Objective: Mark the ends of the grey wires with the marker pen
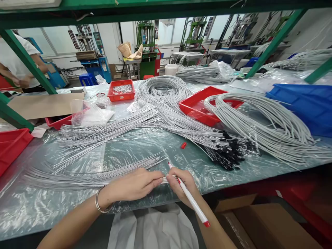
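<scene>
**Both hands meet on the wire ends at the table's near edge**

The left hand (pixel 135 185) has its fingers drawn together in a pinch on the ends of a bundle of thin grey wires (pixel 98 173). The bundle fans away to the left across the plastic-covered table (pixel 145 145). A bracelet (pixel 100 204) sits on that wrist.

The right hand (pixel 181 183) touches the same wire ends with thumb and forefinger and is closed around a marker pen (pixel 190 199), white with red at both ends. The pen's tip points up and away from the person, and its back end hangs past the table edge. The two hands sit just beside each other, fingertips nearly touching.

A small red cap (pixel 183 145) lies on the table beyond the right hand, apart from it. Farther right is a heap of black-tipped cables (pixel 230 152), whose grey lengths loop over a red tray (pixel 199 107). A blue bin (pixel 306 103) stands at the far right, and a cardboard box (pixel 259 221) sits below the table. At the far left stands another person in a white shirt (pixel 15 58).
</scene>
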`<action>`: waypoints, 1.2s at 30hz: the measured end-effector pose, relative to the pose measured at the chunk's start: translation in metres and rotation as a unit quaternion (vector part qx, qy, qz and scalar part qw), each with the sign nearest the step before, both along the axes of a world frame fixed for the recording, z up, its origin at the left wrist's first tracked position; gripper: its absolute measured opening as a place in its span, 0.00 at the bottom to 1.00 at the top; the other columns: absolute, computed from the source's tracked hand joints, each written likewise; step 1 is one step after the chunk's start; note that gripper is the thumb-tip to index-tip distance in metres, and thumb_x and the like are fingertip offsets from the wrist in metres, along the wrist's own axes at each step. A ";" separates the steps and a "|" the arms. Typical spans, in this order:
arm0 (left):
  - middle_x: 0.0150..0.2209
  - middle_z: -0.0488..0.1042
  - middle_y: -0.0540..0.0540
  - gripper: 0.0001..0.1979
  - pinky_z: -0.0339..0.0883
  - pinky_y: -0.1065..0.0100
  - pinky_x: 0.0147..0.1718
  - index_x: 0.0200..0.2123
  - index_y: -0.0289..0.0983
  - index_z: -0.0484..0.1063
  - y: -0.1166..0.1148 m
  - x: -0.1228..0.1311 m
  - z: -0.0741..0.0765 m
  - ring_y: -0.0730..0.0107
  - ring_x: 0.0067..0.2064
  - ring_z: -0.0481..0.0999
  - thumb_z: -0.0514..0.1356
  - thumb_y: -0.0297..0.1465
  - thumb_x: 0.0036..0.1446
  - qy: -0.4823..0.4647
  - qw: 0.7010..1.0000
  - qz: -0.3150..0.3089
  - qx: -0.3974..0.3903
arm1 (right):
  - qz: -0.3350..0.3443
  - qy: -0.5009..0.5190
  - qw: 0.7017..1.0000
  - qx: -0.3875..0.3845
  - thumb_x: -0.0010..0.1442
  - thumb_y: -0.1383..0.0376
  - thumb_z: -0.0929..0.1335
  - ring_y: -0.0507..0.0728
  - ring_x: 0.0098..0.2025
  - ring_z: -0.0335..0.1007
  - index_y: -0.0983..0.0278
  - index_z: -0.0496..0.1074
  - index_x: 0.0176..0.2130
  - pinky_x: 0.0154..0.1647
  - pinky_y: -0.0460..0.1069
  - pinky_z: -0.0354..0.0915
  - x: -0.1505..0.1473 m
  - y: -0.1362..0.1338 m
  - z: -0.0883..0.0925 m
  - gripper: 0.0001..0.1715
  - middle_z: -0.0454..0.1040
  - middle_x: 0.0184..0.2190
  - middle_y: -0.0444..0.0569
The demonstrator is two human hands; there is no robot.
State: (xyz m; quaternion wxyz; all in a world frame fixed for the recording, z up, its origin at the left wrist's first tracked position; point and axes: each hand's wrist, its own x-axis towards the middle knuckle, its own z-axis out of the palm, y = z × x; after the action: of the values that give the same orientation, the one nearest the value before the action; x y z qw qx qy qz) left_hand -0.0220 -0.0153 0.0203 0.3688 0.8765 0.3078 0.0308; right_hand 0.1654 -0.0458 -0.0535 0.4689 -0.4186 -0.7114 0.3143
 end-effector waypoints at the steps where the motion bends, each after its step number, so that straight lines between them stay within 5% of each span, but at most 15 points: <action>1: 0.20 0.60 0.54 0.16 0.50 0.70 0.25 0.30 0.37 0.60 0.000 0.000 -0.001 0.76 0.22 0.57 0.42 0.38 0.67 -0.002 1.000 -0.001 0.002 | 0.000 -0.006 1.000 0.000 0.62 0.59 0.61 0.47 0.16 0.50 0.63 0.59 0.22 0.17 0.43 0.49 0.000 0.000 0.000 0.19 0.56 0.13 0.38; 4: 0.22 0.62 0.53 0.17 0.52 0.71 0.27 0.28 0.37 0.63 0.000 0.001 -0.002 0.75 0.24 0.60 0.45 0.38 0.66 -0.019 1.000 0.000 0.017 | 0.004 -0.005 1.000 -0.015 0.62 0.59 0.61 0.47 0.16 0.50 0.63 0.60 0.22 0.17 0.43 0.48 -0.001 0.001 -0.001 0.19 0.56 0.13 0.38; 9: 0.26 0.68 0.52 0.12 0.56 0.71 0.32 0.39 0.38 0.66 -0.004 0.004 0.002 0.73 0.29 0.67 0.45 0.34 0.66 -0.047 0.996 0.066 0.025 | -0.004 0.049 0.996 -0.072 0.61 0.54 0.61 0.47 0.15 0.49 0.63 0.58 0.22 0.16 0.44 0.48 0.001 0.002 -0.006 0.21 0.55 0.12 0.38; 13: 0.25 0.69 0.52 0.15 0.56 0.73 0.30 0.32 0.36 0.67 -0.002 0.006 0.001 0.75 0.26 0.66 0.46 0.35 0.66 -0.075 0.993 0.086 0.008 | 0.045 0.067 0.992 -0.098 0.59 0.52 0.63 0.47 0.13 0.50 0.63 0.61 0.24 0.14 0.44 0.49 0.004 0.001 -0.004 0.21 0.56 0.11 0.38; 22: 0.22 0.67 0.52 0.18 0.56 0.74 0.26 0.26 0.34 0.67 0.007 0.001 0.004 0.78 0.23 0.64 0.46 0.35 0.65 -0.050 0.998 0.000 -0.032 | 0.057 0.052 0.994 -0.074 0.63 0.59 0.60 0.47 0.12 0.55 0.64 0.62 0.22 0.16 0.43 0.54 0.000 -0.001 0.000 0.20 0.61 0.10 0.39; 30: 0.28 0.73 0.49 0.18 0.58 0.76 0.22 0.32 0.34 0.69 0.012 0.004 -0.002 0.79 0.21 0.66 0.47 0.39 0.65 -0.071 0.987 0.043 -0.134 | 0.038 0.029 0.997 -0.062 0.64 0.58 0.60 0.47 0.13 0.55 0.63 0.58 0.19 0.16 0.43 0.54 0.001 0.002 0.001 0.24 0.61 0.10 0.40; 36: 0.25 0.71 0.50 0.19 0.58 0.76 0.21 0.29 0.35 0.68 0.014 0.001 -0.001 0.79 0.20 0.65 0.46 0.38 0.65 -0.054 0.991 -0.018 -0.122 | 0.030 0.043 0.997 -0.063 0.63 0.58 0.61 0.47 0.13 0.54 0.64 0.64 0.22 0.17 0.43 0.53 0.000 0.000 0.001 0.20 0.60 0.10 0.39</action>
State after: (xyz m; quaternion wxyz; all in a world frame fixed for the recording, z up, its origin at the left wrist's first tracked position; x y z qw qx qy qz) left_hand -0.0209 -0.0008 0.0198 0.4896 0.8275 0.2730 0.0334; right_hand 0.1652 -0.0455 -0.0524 0.4624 -0.4119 -0.6815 0.3899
